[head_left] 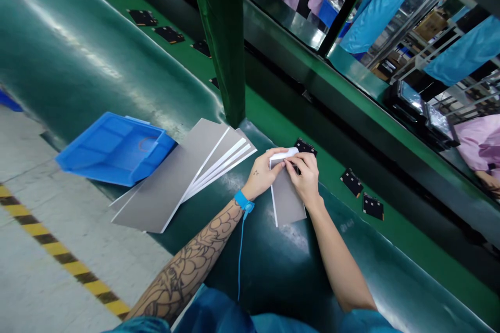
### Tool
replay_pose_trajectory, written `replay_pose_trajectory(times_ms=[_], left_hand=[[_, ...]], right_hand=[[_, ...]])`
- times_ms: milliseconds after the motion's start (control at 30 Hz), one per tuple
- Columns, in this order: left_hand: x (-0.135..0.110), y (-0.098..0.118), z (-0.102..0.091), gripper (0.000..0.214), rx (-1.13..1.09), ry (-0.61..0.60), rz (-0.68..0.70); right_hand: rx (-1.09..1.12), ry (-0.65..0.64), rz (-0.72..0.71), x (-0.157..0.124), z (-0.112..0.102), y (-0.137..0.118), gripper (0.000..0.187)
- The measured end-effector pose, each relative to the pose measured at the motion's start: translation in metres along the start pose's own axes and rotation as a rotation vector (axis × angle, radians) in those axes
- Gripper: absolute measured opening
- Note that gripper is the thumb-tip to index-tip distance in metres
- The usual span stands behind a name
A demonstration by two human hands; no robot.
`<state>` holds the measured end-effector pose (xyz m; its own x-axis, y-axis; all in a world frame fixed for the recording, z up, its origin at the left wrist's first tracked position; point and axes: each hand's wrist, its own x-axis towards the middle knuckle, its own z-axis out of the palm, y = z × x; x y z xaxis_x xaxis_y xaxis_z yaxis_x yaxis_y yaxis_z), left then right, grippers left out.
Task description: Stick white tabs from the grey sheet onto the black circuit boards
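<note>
A grey sheet with white edges (288, 200) lies on the green bench in front of me, its far end curled up to show a white underside. My left hand (262, 174) grips the curled end at its left, thumb pressed on the grey face. Close beside it, my right hand (307, 174) pinches the same end, fingertips nearly meeting my left thumb. Whatever small piece may be between the fingertips is hidden. A blue wrist strap (244, 202) with a cord circles my left wrist. Left of my hands, several similar sheets (175, 177) are fanned out.
A blue plastic bin (113, 151) sits tilted at the left, partly against the fanned sheets. Black circuit boards (373, 206) lie along the green conveyor strip (265, 119) beyond the bench. A green-wrapped post (222, 36) rises at the bench's far edge. Co-workers in pink and blue stand across.
</note>
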<state>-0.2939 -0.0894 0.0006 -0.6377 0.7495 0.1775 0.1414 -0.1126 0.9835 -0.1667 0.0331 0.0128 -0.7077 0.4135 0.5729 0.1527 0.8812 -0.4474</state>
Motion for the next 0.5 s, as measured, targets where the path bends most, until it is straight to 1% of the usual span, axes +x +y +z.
replay_pose_trajectory(times_ms=[133,200,233,300,367,433,500], left_hand=[[0.000,0.000,0.000,0.034,0.028,0.007,0.025],[0.000,0.000,0.001,0.033,0.049,0.019,0.015],[0.000,-0.001,0.001,0.033,0.061,0.027,0.006],[-0.001,-0.001,0.001,0.032,0.085,0.048,-0.010],[-0.001,0.000,0.001,0.032,0.101,0.060,-0.018],[-0.002,0.001,0.001,0.031,0.109,0.064,-0.017],[-0.002,0.002,0.001,0.030,0.122,0.070,-0.008]], right_hand=[[0.007,-0.050,0.011,0.000,0.002,-0.004,0.014],[0.075,-0.049,0.052,0.001,0.001,-0.003,0.015],[0.130,-0.029,0.094,0.001,0.000,0.002,0.016],[0.247,0.048,0.242,0.004,-0.006,0.020,0.023],[0.310,0.117,0.424,0.008,-0.016,0.047,0.032],[0.280,0.112,0.548,0.011,-0.027,0.076,0.043],[0.213,0.045,0.592,0.012,-0.036,0.098,0.052]])
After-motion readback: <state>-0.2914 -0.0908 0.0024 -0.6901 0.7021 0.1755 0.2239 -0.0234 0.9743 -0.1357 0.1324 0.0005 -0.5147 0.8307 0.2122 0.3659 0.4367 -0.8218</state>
